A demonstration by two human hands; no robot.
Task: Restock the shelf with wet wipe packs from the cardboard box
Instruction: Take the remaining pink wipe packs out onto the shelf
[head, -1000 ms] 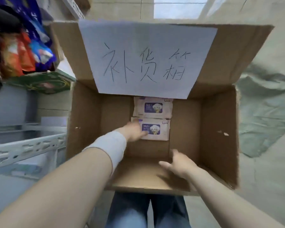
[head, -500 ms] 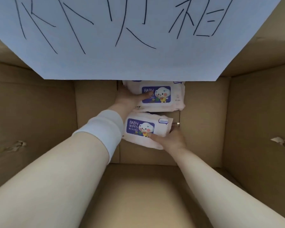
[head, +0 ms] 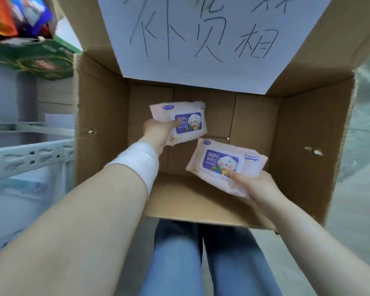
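Two wet wipe packs are counted: the far pack (head: 192,124) is gripped in the fingers of the left hand (head: 158,133), the near pack (head: 218,161) in those of the right hand (head: 256,186). One white wristband (head: 137,163) is seen behind the left fingers. One cardboard box (head: 308,129) is counted around both sets of fingers, with one paper sheet (head: 201,50) beyond the fingertips. Two torn holes are counted: the left hole (head: 91,132) outside the left fingers, the right hole (head: 313,151) outside the right fingers. One green carton (head: 36,60) is seen. The snack bags (head: 9,16) are too blurred to be counted.
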